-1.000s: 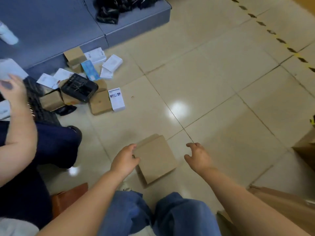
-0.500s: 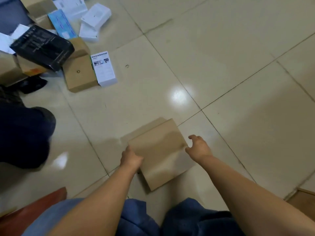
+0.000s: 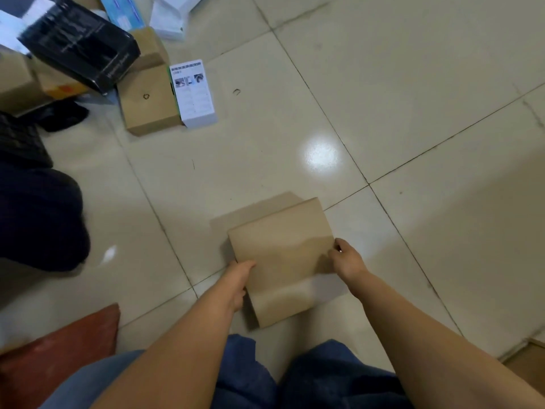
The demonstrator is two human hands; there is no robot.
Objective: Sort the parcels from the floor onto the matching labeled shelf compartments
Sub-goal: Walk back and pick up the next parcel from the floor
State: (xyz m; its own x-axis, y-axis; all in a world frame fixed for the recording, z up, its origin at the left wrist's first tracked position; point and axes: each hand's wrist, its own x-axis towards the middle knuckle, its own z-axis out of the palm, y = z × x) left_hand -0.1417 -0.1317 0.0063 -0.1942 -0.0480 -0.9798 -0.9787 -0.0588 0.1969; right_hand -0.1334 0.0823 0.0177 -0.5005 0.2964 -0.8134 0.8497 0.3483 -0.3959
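A plain brown cardboard parcel [image 3: 283,255] lies flat on the tiled floor just ahead of my knees. My left hand [image 3: 239,278] clasps its left edge, thumb on top. My right hand [image 3: 345,259] grips its right edge with fingers curled around the side. At the upper left is a heap of more parcels: a black box [image 3: 79,45], a brown box with a small round mark [image 3: 147,101], a white printed box [image 3: 193,93], a blue box [image 3: 124,10] and white boxes [image 3: 174,16]. No shelf is in view.
Another person's dark-clothed leg [image 3: 38,216] fills the left side, with a black mesh item [image 3: 17,140] above it. A reddish-brown object [image 3: 59,346] sits at the lower left. A cardboard edge [image 3: 528,361] shows at the lower right. Bare tile [image 3: 413,98] stretches to the right.
My head has tilted down and closer to the floor. Both hands have closed in from beside the brown parcel and now grip its left and right edges.
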